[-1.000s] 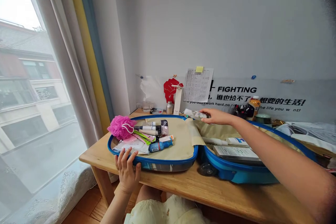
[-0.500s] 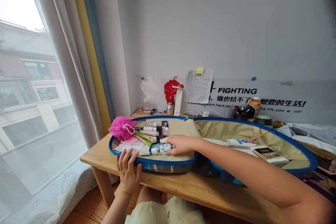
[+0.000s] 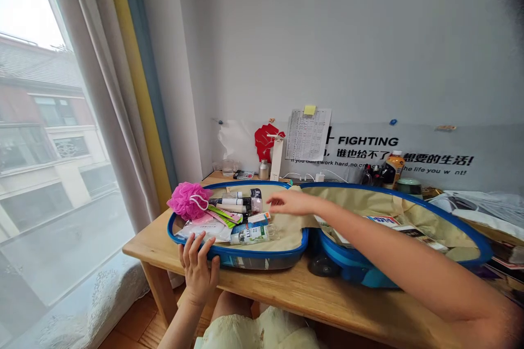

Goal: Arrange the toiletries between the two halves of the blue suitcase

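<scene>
An open suitcase with a blue rim [image 3: 262,251] lies on the desk, both halves facing up. My left hand [image 3: 198,270] rests against the front rim of the left half, fingers spread over the edge. Over that half hovers my right hand [image 3: 292,203], its fingers stretched out with nothing visible in them. Below it lie a clear bottle [image 3: 254,234] with a label and a small white and orange box [image 3: 259,217]. A pink bath puff [image 3: 189,200], dark tubes with white caps [image 3: 231,202] and a green packet [image 3: 230,217] are packed at the left.
In the right half, behind my forearm, are a toothpaste box [image 3: 382,220] and other flat items. An orange-labelled bottle [image 3: 393,169], a small metal bottle [image 3: 263,169] and white cables stand along the wall. A curtain [image 3: 98,92] hangs beside the window at left.
My right hand has let go of the clear bottle and risen up and to the right of it. The bottle now lies flat in the left half. My left hand has stayed put.
</scene>
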{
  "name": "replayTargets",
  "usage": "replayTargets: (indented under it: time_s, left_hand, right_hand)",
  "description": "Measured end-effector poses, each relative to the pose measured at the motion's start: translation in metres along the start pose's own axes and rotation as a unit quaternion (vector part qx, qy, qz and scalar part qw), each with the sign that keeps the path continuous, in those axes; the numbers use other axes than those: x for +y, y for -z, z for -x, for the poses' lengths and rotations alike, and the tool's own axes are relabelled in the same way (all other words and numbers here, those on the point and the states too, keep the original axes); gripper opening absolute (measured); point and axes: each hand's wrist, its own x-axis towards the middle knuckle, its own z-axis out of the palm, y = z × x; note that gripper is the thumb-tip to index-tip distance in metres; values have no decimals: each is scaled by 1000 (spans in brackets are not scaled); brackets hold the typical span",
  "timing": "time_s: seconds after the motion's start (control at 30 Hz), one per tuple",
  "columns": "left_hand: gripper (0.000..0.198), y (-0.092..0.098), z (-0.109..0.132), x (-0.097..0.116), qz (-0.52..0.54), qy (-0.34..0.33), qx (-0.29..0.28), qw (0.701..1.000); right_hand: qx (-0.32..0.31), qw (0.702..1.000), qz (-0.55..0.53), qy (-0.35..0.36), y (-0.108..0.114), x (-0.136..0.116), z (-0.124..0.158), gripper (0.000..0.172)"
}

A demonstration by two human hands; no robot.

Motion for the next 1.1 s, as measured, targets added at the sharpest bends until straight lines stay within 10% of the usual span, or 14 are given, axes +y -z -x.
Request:
replayTargets:
  time_s: [0.2,0.47,0.8,1.1]
  left_hand:
    - [38,1,-2,1,1,-18,1,1000]
    - [41,1,-1,0,3,-1,-2,1000]
    - [38,2,-3,1,9,-8,1,1000]
    - [35,2,-4,2,1,-17,5,1000]
  right_hand:
    - [40,990,12,-135,50,82,22,40]
    - [-124,963,66,-230,2,157,46,31]
    - [-196,940,120,-254,-18,170,47,32]
    - [-91,951,138,-260,7,164,58,32]
